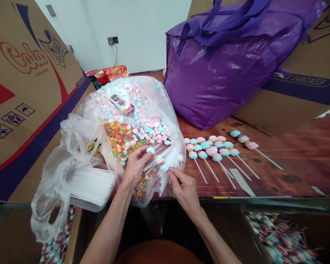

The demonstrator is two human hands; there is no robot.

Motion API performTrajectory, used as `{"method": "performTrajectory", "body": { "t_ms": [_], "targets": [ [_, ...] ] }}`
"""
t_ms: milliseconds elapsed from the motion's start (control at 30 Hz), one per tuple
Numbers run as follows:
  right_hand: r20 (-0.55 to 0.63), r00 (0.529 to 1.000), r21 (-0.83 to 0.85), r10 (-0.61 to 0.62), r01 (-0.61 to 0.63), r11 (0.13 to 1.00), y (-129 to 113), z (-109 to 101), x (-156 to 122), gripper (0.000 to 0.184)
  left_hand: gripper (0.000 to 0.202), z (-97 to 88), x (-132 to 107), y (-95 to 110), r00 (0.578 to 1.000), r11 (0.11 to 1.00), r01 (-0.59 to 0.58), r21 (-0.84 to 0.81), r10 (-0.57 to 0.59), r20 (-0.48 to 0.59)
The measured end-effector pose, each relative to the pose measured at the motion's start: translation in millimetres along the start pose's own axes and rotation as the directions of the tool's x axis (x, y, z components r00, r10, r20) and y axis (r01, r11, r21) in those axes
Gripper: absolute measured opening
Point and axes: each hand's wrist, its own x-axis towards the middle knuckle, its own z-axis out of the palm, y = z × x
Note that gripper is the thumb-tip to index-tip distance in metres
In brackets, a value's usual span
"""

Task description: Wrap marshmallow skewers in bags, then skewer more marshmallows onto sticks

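Between my two hands is a marshmallow candy skewer (160,160), with pale blue and pink pieces and small fruit-coloured rings between them. My left hand (135,165) pinches it near the blue piece at its upper left end. My right hand (184,187) closes its fingertips by the lower blue piece; the stick there is mostly hidden. Under the hands lies a big clear plastic bag (170,106) with loose pink and blue marshmallows (156,132), coloured candy rings (118,137) and white sticks (170,161). Several finished-looking skewers (211,146) lie in a row to the right.
A purple bag (209,80) stands behind the skewers. Cardboard boxes (38,95) rise at left and behind right. A plastic tub of white sticks (90,187) sits at the table's front left. Below the edge, open boxes hold many colourful candies (280,238).
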Motion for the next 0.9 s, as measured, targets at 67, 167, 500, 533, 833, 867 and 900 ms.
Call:
{"method": "performTrajectory", "body": {
  "t_ms": [67,167,500,533,833,867,900],
  "targets": [
    [0.008,1.000,0.001,-0.006,0.006,1.000,1,0,0,0.025,0.039,0.1,-1,1,1.000,1.000,-0.006,0.008,0.006,-0.005],
    [0.011,1.000,-0.005,-0.017,0.017,1.000,2,1,-1,0.025,0.038,1.5,-1,2,0.999,0.998,-0.041,0.045,0.041,-0.017],
    [0.052,0.999,-0.112,-0.012,0.018,0.994,0,1,-1,0.028,0.023,-2.0,-10,-2,0.950,0.854,-0.297,0.428,0.308,0.043],
    [0.059,0.998,-0.116,-0.011,0.017,0.993,0,1,-1,0.029,0.021,-2.4,-11,-2,0.944,0.831,-0.315,0.459,0.326,0.057],
    [0.075,0.997,-0.128,-0.006,0.015,0.992,2,0,-1,0.029,0.020,-3.3,-9,-10,0.922,0.756,-0.367,0.542,0.372,0.105],
    [0.075,0.997,-0.128,-0.007,0.016,0.992,2,1,-1,0.029,0.020,-2.9,-9,-11,0.924,0.756,-0.363,0.545,0.367,0.106],
    [0.075,0.997,-0.128,-0.007,0.017,0.992,2,1,-1,0.029,0.020,-2.4,-10,-12,0.928,0.758,-0.355,0.548,0.358,0.106]
  ]
}}
